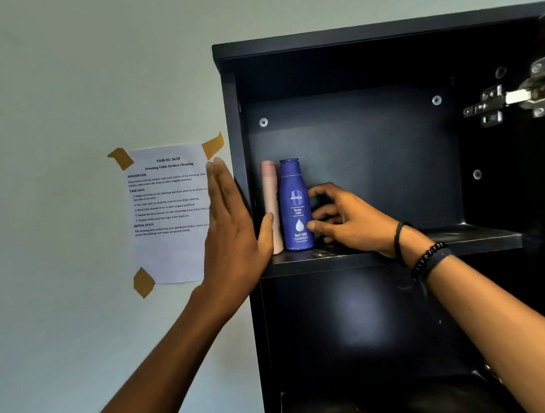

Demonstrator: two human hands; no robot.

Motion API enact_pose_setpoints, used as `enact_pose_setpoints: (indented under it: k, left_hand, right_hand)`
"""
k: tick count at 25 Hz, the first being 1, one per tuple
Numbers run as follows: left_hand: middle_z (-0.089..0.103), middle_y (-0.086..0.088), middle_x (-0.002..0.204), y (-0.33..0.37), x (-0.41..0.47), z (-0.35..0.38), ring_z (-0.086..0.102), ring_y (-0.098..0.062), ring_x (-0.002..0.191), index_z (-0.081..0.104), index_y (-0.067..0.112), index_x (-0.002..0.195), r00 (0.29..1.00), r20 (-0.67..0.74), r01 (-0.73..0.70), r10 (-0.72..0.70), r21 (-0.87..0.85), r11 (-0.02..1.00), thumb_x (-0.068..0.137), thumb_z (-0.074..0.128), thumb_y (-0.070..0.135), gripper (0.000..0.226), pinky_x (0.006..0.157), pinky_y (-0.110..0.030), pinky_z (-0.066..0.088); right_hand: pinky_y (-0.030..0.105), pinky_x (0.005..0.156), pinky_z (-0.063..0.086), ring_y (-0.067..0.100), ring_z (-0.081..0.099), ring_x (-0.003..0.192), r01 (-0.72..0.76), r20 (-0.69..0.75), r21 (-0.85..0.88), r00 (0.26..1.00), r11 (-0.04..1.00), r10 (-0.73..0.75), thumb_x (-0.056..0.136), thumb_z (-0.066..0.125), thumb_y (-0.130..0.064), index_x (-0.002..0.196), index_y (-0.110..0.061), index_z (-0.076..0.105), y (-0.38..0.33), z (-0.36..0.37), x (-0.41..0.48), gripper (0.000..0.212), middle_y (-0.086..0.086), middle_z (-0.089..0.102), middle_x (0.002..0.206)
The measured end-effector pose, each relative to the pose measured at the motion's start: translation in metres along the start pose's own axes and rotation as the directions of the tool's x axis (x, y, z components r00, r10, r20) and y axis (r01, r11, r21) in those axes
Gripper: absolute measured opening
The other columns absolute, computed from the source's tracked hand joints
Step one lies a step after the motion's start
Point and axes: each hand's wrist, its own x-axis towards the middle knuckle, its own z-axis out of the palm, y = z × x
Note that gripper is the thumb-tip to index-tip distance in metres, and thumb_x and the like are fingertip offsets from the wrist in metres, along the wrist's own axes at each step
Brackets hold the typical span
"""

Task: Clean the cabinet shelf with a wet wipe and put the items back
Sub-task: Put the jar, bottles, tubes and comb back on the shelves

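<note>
The right hand (349,219) grips the blue bottle (296,205), upright on the shelf (393,250) beside the pink tube (271,203). The left hand (234,230) is flat and open against the cabinet (233,113) side.

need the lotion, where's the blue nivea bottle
The blue Nivea bottle stands upright at the shelf's left end, beside the pink bottle, with the right hand on it.

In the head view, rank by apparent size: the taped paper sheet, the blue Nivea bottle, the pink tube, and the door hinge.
1. Paper sheet, clearly largest.
2. Blue Nivea bottle.
3. Pink tube, about as tall but slimmer, partly hidden by the left hand.
The door hinge is unranked: it sits nearer the camera.
</note>
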Motion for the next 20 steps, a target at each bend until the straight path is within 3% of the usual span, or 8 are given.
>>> enact_pose_setpoints:
  k: [2,4,8,12,17,20]
  left_hand:
    - [0.005,-0.004,0.16,-0.003,-0.003,0.005,0.013,-0.022,0.147,-0.004,0.016,0.152,0.998,0.037,0.044,-0.042,-0.073,0.996,0.09,0.058,0.041,0.091,0.109,-0.016,0.002]
    - [0.017,-0.005,0.158,-0.003,-0.003,0.006,0.028,-0.026,0.141,-0.002,0.019,0.152,0.997,0.051,0.061,-0.056,-0.112,0.992,0.091,0.058,0.039,0.088,0.11,-0.028,0.025]
    - [0.029,-0.006,0.154,0.0,-0.003,0.003,0.044,-0.028,0.131,0.001,0.022,0.151,0.994,0.076,0.092,-0.082,-0.141,0.986,0.092,0.058,0.035,0.084,0.103,-0.036,0.041]
    - [0.039,-0.008,0.147,-0.001,-0.004,0.004,0.053,-0.028,0.122,0.002,0.022,0.15,0.992,0.098,0.092,-0.074,-0.199,0.976,0.092,0.057,0.033,0.081,0.097,-0.041,0.048]
    - [0.045,-0.009,0.142,-0.001,-0.007,0.004,0.056,-0.03,0.116,0.003,0.022,0.15,0.995,0.072,0.082,-0.067,-0.218,0.972,0.094,0.054,0.031,0.077,0.093,-0.041,0.049]
    - [0.047,-0.009,0.14,-0.001,-0.007,0.005,0.058,-0.03,0.113,0.003,0.022,0.15,0.995,0.066,0.088,-0.075,-0.223,0.971,0.095,0.052,0.03,0.075,0.089,-0.038,0.049]
  right_hand:
    - [0.039,0.075,0.059,0.024,0.067,0.079,-0.028,-0.014,-0.01,0.999,1.0,0.028,0.085,0.068,-0.01,0.128,-0.016,0.041,-0.003,0.004,0.001,0.052,0.013,0.067,0.098]
    - [0.032,0.072,0.058,0.015,0.066,0.074,-0.029,-0.079,-0.1,0.997,0.995,0.022,0.078,0.077,-0.021,0.13,-0.018,0.043,-0.009,0.01,0.002,0.062,0.007,0.067,0.098]
    - [0.017,0.065,0.047,0.01,0.061,0.081,-0.054,-0.289,-0.324,0.956,0.945,-0.044,0.061,0.084,-0.044,0.122,-0.022,0.052,-0.018,0.027,0.005,0.072,-0.007,0.063,0.098]
    - [0.026,0.075,0.049,0.017,0.062,0.093,-0.09,-0.345,-0.452,0.935,0.887,-0.081,0.058,0.083,-0.051,0.114,-0.022,0.059,-0.019,0.042,0.011,0.068,-0.001,0.066,0.104]
    - [0.022,0.068,0.046,0.018,0.062,0.088,-0.121,-0.371,-0.451,0.927,0.884,-0.062,0.058,0.081,-0.047,0.111,-0.022,0.062,-0.019,0.051,0.014,0.061,0.005,0.064,0.103]
    - [0.018,0.06,0.043,0.012,0.06,0.082,-0.106,-0.357,-0.398,0.933,0.911,-0.047,0.064,0.081,-0.038,0.115,-0.021,0.06,-0.023,0.05,0.009,0.058,-0.003,0.065,0.097]
